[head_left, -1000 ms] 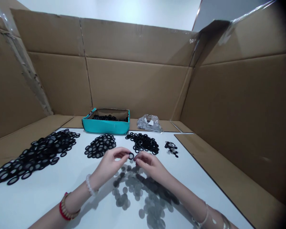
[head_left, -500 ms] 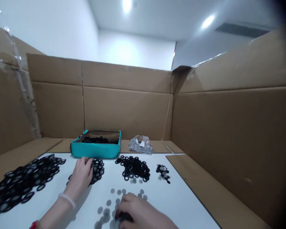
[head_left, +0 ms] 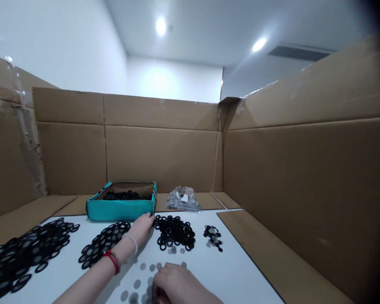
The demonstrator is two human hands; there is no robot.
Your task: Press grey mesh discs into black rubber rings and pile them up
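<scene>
My left hand [head_left: 143, 225] stretches forward to the left edge of the middle pile of black rings [head_left: 176, 232], just before the teal box. Its fingers are drawn together at the outermost rings; what is between them is too small to make out. Nearer to me, my right hand [head_left: 174, 282] is curled over the white board, fingers closed and turned down. The back of the hand hides what it holds. Beside and under it lie loose grey translucent discs [head_left: 137, 283]. Left of my left forearm is a pile of black rings with grey discs in them [head_left: 104, 242].
A teal box [head_left: 120, 210] holding black rings stands at the back, with a clear plastic bag [head_left: 183, 199] beside it. A larger pile of dark rings [head_left: 28, 253] lies far left, a small cluster [head_left: 213, 236] at right. Cardboard walls [head_left: 161, 156] enclose the white board [head_left: 240, 274].
My left hand has moved right, from the disc-filled rings to the middle pile's edge. My right hand stays near the loose discs, more closed over what it holds. The view has tilted slightly up.
</scene>
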